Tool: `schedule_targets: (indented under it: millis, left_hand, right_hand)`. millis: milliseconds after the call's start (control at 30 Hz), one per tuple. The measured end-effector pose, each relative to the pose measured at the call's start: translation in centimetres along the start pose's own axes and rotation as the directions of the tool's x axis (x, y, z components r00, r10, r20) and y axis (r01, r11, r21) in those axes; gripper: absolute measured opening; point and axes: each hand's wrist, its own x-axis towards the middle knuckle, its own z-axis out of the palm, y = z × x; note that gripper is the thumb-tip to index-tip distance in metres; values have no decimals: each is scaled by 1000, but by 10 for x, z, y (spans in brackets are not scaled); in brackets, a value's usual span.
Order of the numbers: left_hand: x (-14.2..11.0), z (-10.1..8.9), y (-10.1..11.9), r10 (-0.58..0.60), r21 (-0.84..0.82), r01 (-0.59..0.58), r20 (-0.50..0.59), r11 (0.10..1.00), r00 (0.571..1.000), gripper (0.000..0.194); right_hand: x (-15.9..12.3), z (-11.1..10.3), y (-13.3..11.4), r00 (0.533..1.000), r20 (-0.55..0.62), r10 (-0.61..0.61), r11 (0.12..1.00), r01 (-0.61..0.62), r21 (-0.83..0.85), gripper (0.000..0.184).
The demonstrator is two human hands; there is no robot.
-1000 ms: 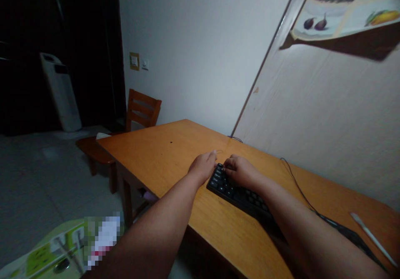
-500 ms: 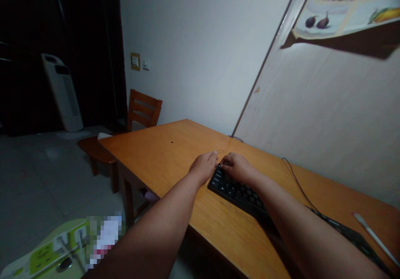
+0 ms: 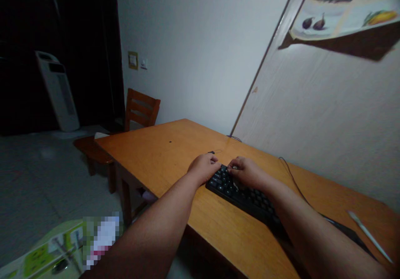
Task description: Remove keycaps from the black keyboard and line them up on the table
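Note:
A black keyboard (image 3: 225, 185) lies on the wooden table (image 3: 150, 154) in the head view. My left hand (image 3: 203, 167) rests at its left end, fingers bent over the far corner and gripping it. Above the keys, just to the right, my right hand (image 3: 246, 173) has its thumb and fingers pinched together. Something small and pale shows at those fingertips, but its kind is unclear. Just beyond my left hand is a small black piece (image 3: 211, 152) beside a thin wire loop. The right part of the keyboard is partly covered by my right forearm.
A pale-handled brush (image 3: 370, 235) and a dark flat object (image 3: 346, 229) lie at the right. A thin cable (image 3: 295, 179) runs across the table. A wooden chair (image 3: 142, 108) stands at the far end, and a power strip (image 3: 39, 258) is low at the left.
My right hand has moved right along the keys, away from the corner. My left hand has shifted slightly onto the corner, and the small black piece beyond it now shows.

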Motion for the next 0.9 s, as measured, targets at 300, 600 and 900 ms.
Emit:
schedule_targets:
  millis: [300, 600, 900]
  left_hand:
    - [0, -1, 0, -5, 19, 5, 11, 1000, 1000, 22]
    - [-1, -3, 3, -6, 29, 5, 23, 1000, 1000, 21]
    - [-1, -3, 2, 10, 12, -10, 23, 1000, 1000, 20]
  right_hand:
    - [0, -1, -11, 999, 36, -30, 993, 34, -112, 15]
    - [-2, 0, -13, 999, 31, -16, 993, 20, -119, 14]
    - [0, 3, -11, 1000, 16, 6, 994, -4, -113, 15]
